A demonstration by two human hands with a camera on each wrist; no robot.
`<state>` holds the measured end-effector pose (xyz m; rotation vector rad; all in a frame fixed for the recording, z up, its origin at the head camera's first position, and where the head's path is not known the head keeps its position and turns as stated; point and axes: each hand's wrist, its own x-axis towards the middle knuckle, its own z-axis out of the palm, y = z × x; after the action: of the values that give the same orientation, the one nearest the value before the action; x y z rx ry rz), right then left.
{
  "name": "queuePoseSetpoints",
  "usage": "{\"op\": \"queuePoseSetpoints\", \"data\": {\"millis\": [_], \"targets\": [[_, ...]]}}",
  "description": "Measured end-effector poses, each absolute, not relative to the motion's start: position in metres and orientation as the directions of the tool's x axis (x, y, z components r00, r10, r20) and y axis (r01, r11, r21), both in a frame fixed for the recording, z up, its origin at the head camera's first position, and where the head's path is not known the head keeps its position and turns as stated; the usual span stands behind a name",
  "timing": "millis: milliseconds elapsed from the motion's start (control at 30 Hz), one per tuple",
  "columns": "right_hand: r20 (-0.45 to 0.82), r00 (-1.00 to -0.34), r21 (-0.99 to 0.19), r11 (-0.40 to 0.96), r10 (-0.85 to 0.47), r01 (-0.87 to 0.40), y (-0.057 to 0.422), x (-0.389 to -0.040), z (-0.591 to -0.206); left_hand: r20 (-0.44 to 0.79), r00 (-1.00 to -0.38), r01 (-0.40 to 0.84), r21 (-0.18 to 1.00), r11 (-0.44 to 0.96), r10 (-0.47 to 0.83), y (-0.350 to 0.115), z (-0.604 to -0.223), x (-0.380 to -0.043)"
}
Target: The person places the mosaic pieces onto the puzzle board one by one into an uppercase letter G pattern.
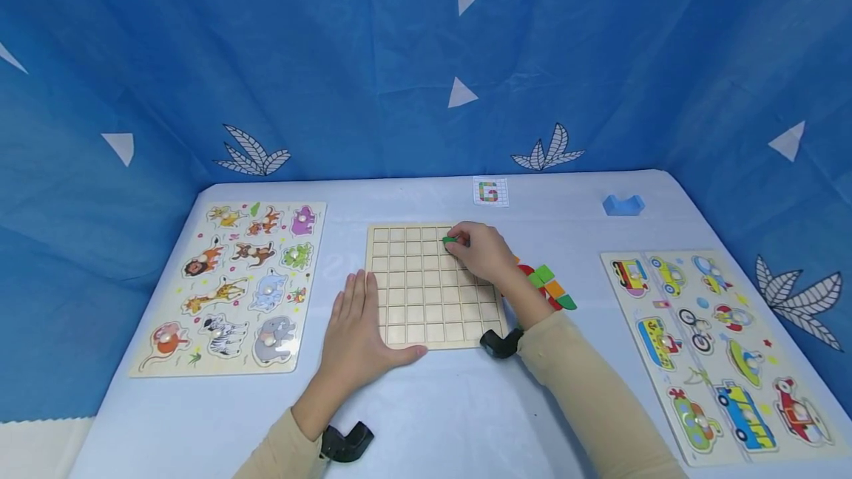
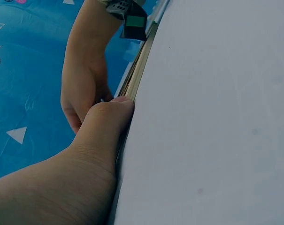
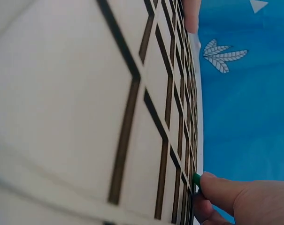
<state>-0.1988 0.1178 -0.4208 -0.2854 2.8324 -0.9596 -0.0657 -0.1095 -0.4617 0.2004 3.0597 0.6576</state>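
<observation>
A wooden grid board (image 1: 416, 292) with square cells lies mid-table. My right hand (image 1: 484, 251) pinches a small green tile (image 1: 449, 240) between thumb and fingertips over the board's far cells, toward the right. The right wrist view shows that green tile (image 3: 196, 179) at the grid surface, with the right hand (image 3: 231, 197) behind it. My left hand (image 1: 356, 331) lies flat with straight fingers along the board's left edge, its thumb against the near edge. In the left wrist view the left thumb (image 2: 109, 112) touches the board's side (image 2: 142, 65).
Loose red, green and orange tiles (image 1: 554, 289) lie right of the board, partly behind the right forearm. A small pattern card (image 1: 490, 191) and a blue block (image 1: 623, 205) lie farther back. An animal puzzle (image 1: 229, 287) stands left, a vehicle puzzle (image 1: 715, 353) right.
</observation>
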Motion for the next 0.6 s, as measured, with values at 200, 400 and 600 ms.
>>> {"op": "queuePoseSetpoints", "data": {"millis": [200,400,600], "targets": [[-0.059,-0.971,-0.594,0.790,-0.231,-0.152,0.1139,-0.1968,-0.4215,0.021,-0.992,0.125,0.402,0.907,0.128,-0.1091,-0.4623,-0.0658],[-0.033,-0.967,-0.554,0.810,-0.254,-0.194,0.1117,-0.1952,-0.4233,0.014,-0.992,0.122,0.406,0.906,0.127,-0.1091,-0.4614,-0.0661],[-0.017,-0.969,-0.515,0.833,-0.247,-0.204,0.1094,-0.1937,-0.4233,0.022,-0.992,0.124,0.405,0.906,0.127,-0.1091,-0.4624,-0.0667]]}}
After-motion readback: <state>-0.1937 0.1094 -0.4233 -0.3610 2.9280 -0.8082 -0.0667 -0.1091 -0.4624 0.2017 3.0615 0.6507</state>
